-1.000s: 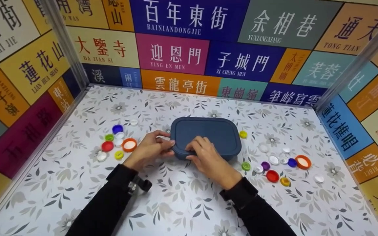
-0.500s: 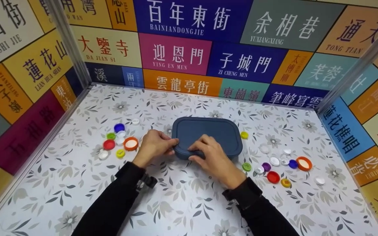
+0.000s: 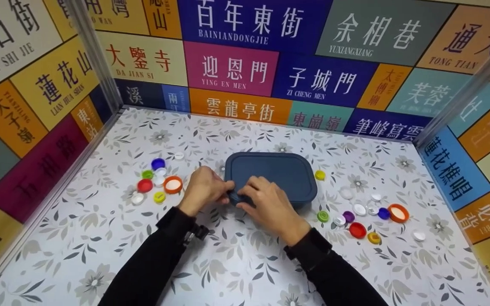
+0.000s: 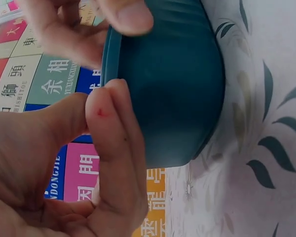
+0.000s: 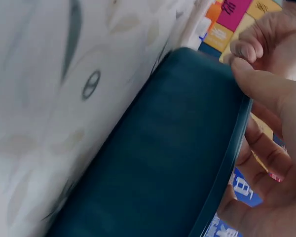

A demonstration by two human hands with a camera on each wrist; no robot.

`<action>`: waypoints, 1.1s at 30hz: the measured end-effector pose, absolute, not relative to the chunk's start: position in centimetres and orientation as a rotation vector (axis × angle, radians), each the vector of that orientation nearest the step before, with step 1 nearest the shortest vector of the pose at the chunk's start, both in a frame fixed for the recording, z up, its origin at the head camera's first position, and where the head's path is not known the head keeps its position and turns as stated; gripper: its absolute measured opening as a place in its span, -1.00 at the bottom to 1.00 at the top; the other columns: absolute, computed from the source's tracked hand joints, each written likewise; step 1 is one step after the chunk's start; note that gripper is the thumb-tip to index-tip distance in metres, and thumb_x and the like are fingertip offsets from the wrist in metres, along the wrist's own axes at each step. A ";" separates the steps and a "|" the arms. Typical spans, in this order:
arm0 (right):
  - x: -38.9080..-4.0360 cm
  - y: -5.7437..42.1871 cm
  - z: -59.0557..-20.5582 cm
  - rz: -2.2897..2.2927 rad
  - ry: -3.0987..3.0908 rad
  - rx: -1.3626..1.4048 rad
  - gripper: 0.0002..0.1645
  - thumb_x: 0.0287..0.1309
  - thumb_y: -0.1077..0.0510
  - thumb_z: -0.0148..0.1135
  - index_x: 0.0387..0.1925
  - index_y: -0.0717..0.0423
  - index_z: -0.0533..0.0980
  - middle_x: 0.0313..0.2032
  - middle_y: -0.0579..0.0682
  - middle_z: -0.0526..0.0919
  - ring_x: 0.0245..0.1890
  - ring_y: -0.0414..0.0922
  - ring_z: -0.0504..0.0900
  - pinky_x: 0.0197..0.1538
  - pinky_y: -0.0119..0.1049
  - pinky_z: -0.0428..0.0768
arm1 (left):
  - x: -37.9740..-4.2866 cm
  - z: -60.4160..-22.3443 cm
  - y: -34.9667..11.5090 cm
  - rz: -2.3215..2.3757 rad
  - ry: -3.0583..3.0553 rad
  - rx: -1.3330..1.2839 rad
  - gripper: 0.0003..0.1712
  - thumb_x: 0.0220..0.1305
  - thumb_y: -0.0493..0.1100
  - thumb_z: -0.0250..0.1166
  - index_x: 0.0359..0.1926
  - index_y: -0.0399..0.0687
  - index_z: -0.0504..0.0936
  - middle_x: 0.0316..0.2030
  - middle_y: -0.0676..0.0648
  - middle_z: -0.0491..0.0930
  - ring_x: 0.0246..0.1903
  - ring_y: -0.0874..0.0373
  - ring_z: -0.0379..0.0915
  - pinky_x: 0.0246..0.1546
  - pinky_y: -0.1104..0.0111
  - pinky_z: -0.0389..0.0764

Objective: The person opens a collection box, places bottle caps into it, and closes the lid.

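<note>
A dark blue-grey lidded food container point(image 3: 302, 205) stands in the middle of the table, its lid point(image 3: 277, 170) on top. At the near left corner my left hand point(image 3: 202, 191) pinches the lid's rim between thumb and fingers. My right hand point(image 3: 272, 208) grips the front rim close beside it, the thumb below the edge and the other fingers over the lid's top. Both wrist views show the container's smooth side wall point(image 4: 172, 94) and the fingers at its rim. Whether the lid has lifted at that corner cannot be told, and the inside is hidden.
Left of the container lie several loose bottle caps, among them a red cap point(image 3: 145, 185) and an orange one point(image 3: 172, 184). More caps are scattered to the right, including a red cap point(image 3: 357, 230). Printed panels point(image 3: 232, 68) wall the table at the back and sides.
My right hand has slid left along the front rim toward the corner. My left hand has turned inward and closed more tightly at that corner. The view has shifted slightly; the caps lie unmoved.
</note>
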State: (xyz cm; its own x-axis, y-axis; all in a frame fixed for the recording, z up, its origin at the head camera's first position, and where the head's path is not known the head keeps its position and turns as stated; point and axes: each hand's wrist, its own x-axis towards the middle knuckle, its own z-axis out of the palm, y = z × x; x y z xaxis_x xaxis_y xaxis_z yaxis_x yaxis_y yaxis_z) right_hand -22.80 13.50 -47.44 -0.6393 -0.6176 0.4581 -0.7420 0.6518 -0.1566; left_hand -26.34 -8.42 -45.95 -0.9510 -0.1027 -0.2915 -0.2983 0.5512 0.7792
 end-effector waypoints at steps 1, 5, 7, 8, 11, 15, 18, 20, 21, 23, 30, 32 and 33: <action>-22.8 13.3 -47.4 0.447 -2.492 1.082 -0.72 0.42 0.03 0.69 0.03 0.04 0.84 -0.08 -0.03 0.73 -0.10 -0.03 0.72 -0.11 -0.10 0.75 | -26.3 -45.9 -8.4 1.329 2.588 -0.335 -0.73 0.43 -0.03 0.62 -0.34 -0.11 0.84 -0.62 -0.02 0.81 -0.46 0.03 0.92 -0.63 0.49 0.58; -22.6 12.7 -47.5 0.370 -2.455 1.084 -0.75 0.43 0.06 0.69 0.00 0.08 0.85 -0.09 -0.04 0.75 -0.12 -0.05 0.72 -0.14 -0.13 0.75 | -26.2 -45.7 -8.4 1.282 2.625 -0.315 -0.71 0.43 -0.01 0.61 -0.34 -0.11 0.86 -0.62 -0.02 0.81 -0.43 0.01 0.93 -0.63 0.49 0.58; -22.5 12.5 -47.6 0.338 -2.432 1.098 -0.77 0.44 0.09 0.67 0.00 0.11 0.85 -0.10 -0.02 0.75 -0.13 -0.04 0.72 -0.12 -0.14 0.79 | -26.1 -45.8 -8.5 1.270 2.654 -0.292 -0.72 0.41 -0.01 0.60 -0.35 -0.11 0.88 -0.61 -0.03 0.81 -0.48 0.03 0.91 -0.64 0.48 0.57; -22.5 12.5 -47.6 0.322 -2.418 1.110 -0.77 0.45 0.10 0.66 0.00 0.12 0.85 -0.11 -0.01 0.75 -0.12 -0.04 0.72 -0.10 -0.15 0.81 | -26.1 -45.8 -8.6 1.278 2.658 -0.286 -0.73 0.40 -0.01 0.60 -0.35 -0.11 0.89 -0.61 -0.02 0.81 -0.51 0.05 0.89 -0.64 0.48 0.57; -22.4 12.3 -47.7 0.274 -2.365 1.146 -0.78 0.46 0.13 0.64 0.01 0.17 0.84 -0.11 0.02 0.76 -0.11 -0.02 0.73 -0.07 -0.18 0.85 | -26.0 -46.3 -9.3 1.362 2.611 -0.254 -0.71 0.40 0.00 0.60 -0.34 -0.12 0.89 -0.59 0.00 0.82 -0.59 0.18 0.83 -0.59 0.49 0.60; -22.5 12.2 -48.0 0.139 -2.273 1.155 -0.73 0.42 0.11 0.67 0.00 0.19 0.82 -0.12 0.05 0.78 -0.13 -0.01 0.72 -0.11 -0.23 0.85 | -26.1 -47.3 -10.5 1.684 2.267 -0.224 -0.67 0.50 -0.03 0.62 -0.14 -0.25 0.83 -0.47 -0.06 0.82 -0.55 0.23 0.82 -0.41 0.46 0.81; -22.5 12.2 -48.2 0.006 -2.199 1.144 -0.68 0.41 0.07 0.68 0.00 0.20 0.81 -0.13 0.06 0.80 -0.15 -0.03 0.72 -0.17 -0.28 0.86 | -26.2 -47.8 -11.2 1.856 2.010 -0.211 -0.59 0.53 -0.07 0.62 0.10 -0.31 0.74 -0.28 -0.12 0.81 -0.43 0.18 0.86 -0.25 0.39 0.91; -22.4 12.2 -48.3 -0.056 -2.165 1.141 -0.68 0.43 0.06 0.66 0.00 0.21 0.81 -0.13 0.07 0.81 -0.15 -0.03 0.72 -0.20 -0.30 0.86 | -26.1 -48.0 -11.3 1.905 1.953 -0.188 -0.51 0.54 -0.08 0.62 0.26 -0.29 0.69 -0.11 -0.15 0.79 -0.36 0.14 0.86 -0.18 0.35 0.93; -22.4 12.3 -48.4 -0.071 -2.155 1.143 -0.68 0.44 0.05 0.66 0.00 0.22 0.81 -0.12 0.07 0.81 -0.15 -0.03 0.72 -0.20 -0.30 0.87 | -26.1 -48.0 -11.4 1.918 1.952 -0.171 -0.47 0.55 -0.09 0.61 0.33 -0.26 0.67 -0.02 -0.18 0.78 -0.33 0.13 0.86 -0.16 0.35 0.93; -22.4 12.3 -48.4 -0.089 -2.146 1.142 -0.69 0.45 0.05 0.65 0.00 0.21 0.81 -0.11 0.07 0.82 -0.15 -0.03 0.73 -0.21 -0.30 0.87 | -26.0 -48.1 -11.5 1.944 1.956 -0.131 -0.43 0.58 -0.13 0.57 0.46 -0.20 0.63 0.16 -0.26 0.75 -0.26 0.11 0.87 -0.14 0.34 0.94; -22.0 12.1 -47.9 -0.152 -2.181 1.099 -0.70 0.47 -0.02 0.62 -0.03 0.12 0.80 -0.12 0.03 0.79 -0.15 0.01 0.74 -0.05 -0.12 0.76 | -25.9 -48.6 -12.4 1.981 1.926 -0.039 -0.40 0.72 -0.27 0.36 0.65 -0.15 0.55 0.51 -0.40 0.59 -0.13 0.02 0.90 -0.06 0.33 0.94; -21.8 12.0 -47.8 -0.185 -2.191 1.073 -0.70 0.48 -0.04 0.61 -0.03 0.11 0.81 -0.14 0.02 0.78 -0.17 0.00 0.74 -0.11 -0.13 0.75 | -25.9 -48.9 -12.5 1.965 1.966 0.015 -0.37 0.73 -0.30 0.32 0.70 -0.12 0.51 0.53 -0.41 0.58 -0.05 -0.05 0.90 0.02 0.24 0.95; -21.8 11.9 -47.7 -0.188 -2.199 1.066 -0.69 0.48 -0.04 0.61 -0.02 0.11 0.81 -0.14 0.02 0.79 -0.17 0.00 0.75 -0.13 -0.14 0.76 | -26.0 -49.1 -12.5 1.937 2.023 0.069 -0.33 0.71 -0.33 0.31 0.72 -0.11 0.48 0.54 -0.41 0.57 0.04 -0.08 0.89 0.10 0.19 0.94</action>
